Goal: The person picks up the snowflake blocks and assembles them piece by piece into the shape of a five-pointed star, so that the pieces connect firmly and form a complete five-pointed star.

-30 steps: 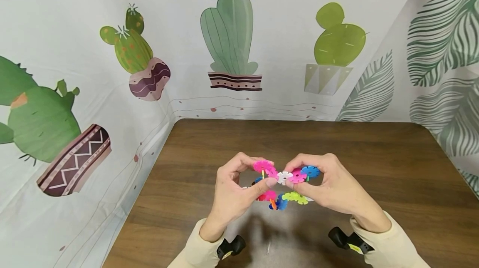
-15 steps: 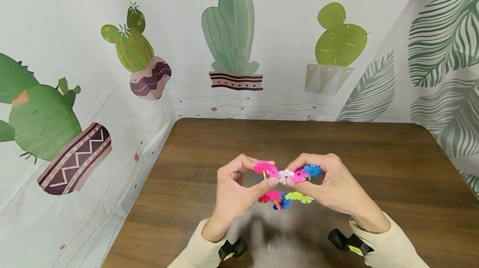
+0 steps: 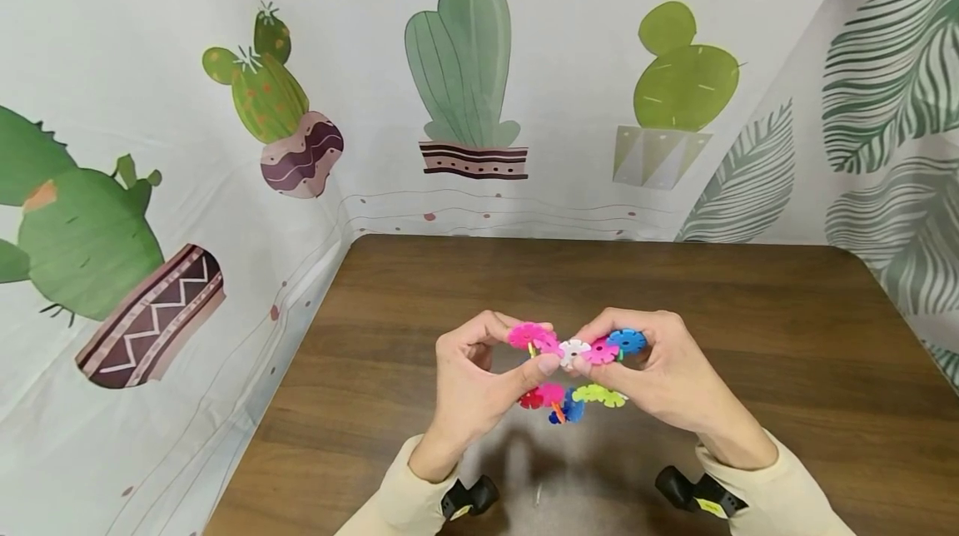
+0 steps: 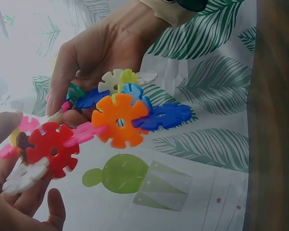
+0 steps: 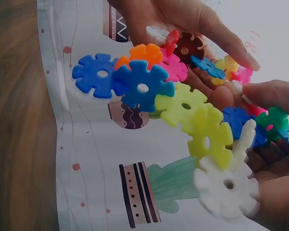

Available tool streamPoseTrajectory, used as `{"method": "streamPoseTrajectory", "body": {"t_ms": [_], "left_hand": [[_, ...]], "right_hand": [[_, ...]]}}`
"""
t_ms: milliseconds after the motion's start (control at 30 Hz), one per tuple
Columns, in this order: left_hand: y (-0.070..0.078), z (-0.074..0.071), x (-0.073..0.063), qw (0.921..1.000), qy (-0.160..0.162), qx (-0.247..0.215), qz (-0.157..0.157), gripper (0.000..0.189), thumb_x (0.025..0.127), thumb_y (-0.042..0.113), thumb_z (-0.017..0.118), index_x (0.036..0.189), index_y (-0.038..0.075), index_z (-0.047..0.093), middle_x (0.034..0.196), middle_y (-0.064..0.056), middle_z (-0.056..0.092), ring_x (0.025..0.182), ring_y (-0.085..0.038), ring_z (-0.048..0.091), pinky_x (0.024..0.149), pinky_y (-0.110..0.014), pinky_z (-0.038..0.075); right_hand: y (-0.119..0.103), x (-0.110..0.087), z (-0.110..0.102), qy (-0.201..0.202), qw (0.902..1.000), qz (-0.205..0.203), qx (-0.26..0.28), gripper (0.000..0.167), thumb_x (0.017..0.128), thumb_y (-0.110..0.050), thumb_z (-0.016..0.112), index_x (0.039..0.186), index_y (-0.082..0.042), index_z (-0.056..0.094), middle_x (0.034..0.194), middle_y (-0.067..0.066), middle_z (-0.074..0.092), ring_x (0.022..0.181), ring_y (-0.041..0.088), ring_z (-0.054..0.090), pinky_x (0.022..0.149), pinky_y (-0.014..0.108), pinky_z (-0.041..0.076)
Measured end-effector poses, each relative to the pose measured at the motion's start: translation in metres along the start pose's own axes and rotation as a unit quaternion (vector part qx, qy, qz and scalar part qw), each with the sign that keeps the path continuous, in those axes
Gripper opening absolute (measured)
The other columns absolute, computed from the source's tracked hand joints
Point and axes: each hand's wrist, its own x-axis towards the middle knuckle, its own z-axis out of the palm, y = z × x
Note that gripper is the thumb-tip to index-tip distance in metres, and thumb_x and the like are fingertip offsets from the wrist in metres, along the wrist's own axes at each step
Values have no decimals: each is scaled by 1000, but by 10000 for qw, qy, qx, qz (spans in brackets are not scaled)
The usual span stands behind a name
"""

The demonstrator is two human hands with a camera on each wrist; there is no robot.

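A looped chain of slotted plastic flower discs is held up over the table between both hands. My left hand [image 3: 472,390] pinches its pink discs [image 3: 527,335] between thumb and fingers. My right hand [image 3: 667,378] pinches the chain near a pink disc [image 3: 602,351], beside a blue disc [image 3: 628,342]. Between the fingertips sits a white disc [image 3: 573,352]. Lower on the loop hang a red disc [image 3: 531,397] and a yellow-green disc [image 3: 598,394]. An orange disc [image 4: 106,130] faces the left wrist camera. Another white disc [image 5: 221,197] dangles close to the right wrist camera.
The brown wooden table [image 3: 419,286] lies under the hands, with a greyish patch [image 3: 554,486] near its front. A white cloth [image 3: 569,62] printed with cacti and leaves hangs behind. Black wrist devices [image 3: 470,497] sit at both cuffs.
Both hands keep their pinch on the disc chain. The chain's lower part has swung slightly to the right, and the left hand has shifted a little right.
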Motion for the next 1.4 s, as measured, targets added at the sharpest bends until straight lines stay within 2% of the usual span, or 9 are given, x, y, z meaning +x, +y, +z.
{"method": "streamPoseTrajectory", "body": {"t_ms": [267,367,467,633,733,833,1000,1200,1400], "left_hand": [[-3,0,0,10000,-49,-21,-11,25,87,10,90,93,0,68,100,-17,82,100,-23,82,86,-34,65],[-3,-3,1,9993,-211,259,-148,25,89,11,89,102,4,69,105,-19,81,100,-19,80,90,-33,63],[-2,-7,3,9964,-425,663,-299,36,89,14,89,119,12,68,113,-13,81,104,-19,77,92,-33,62],[-2,-15,7,9903,-682,1042,-610,50,91,15,87,136,22,65,121,-5,79,109,-19,76,93,-33,63],[-2,-20,9,9886,-720,1067,-781,39,96,14,81,132,22,68,120,-5,79,108,-19,77,95,-32,63],[-2,-24,11,9871,-659,1070,-993,25,100,14,76,125,19,73,115,-6,79,100,-17,77,90,-30,64],[-4,-27,13,9873,-526,742,-1303,11,102,11,73,112,7,76,102,-23,78,82,-13,77,79,-31,67],[-7,-30,16,9841,-259,819,-1553,10,102,12,74,106,3,77,90,-27,77,69,-10,75,67,-30,64],[-12,-34,21,9760,-58,513,-2114,16,102,10,74,111,-3,76,92,-25,78,67,-10,75,67,-26,62]], "right_hand": [[0,0,1,45,10000,25,38,26,91,2,80,100,-23,78,85,1,80,71,16,70,59,33,62],[4,-1,2,97,9995,215,204,25,91,2,80,103,-20,77,86,7,80,69,17,70,59,34,62],[5,-2,4,250,9978,450,418,20,93,1,80,105,-15,76,88,9,81,70,19,75,60,35,64],[3,-3,-1,838,9910,877,564,13,95,-5,80,107,-7,75,93,6,82,79,23,80,65,37,66],[2,-3,-5,1121,9844,1012,903,15,96,-4,79,110,-3,74,95,6,83,80,23,81,68,38,67],[6,-4,-7,1285,9790,799,1363,15,96,3,75,110,0,72,96,7,84,86,24,83,76,36,68],[12,-5,-8,1470,9712,550,1794,17,97,10,70,112,1,69,96,6,84,91,22,83,87,32,67],[17,-14,-13,1565,9795,984,804,24,99,-3,73,123,-4,70,103,-1,76,85,16,74,80,25,63],[30,-22,-23,1445,9869,488,519,16,103,2,66,118,4,72,103,-2,81,85,8,74,77,21,60]]}}
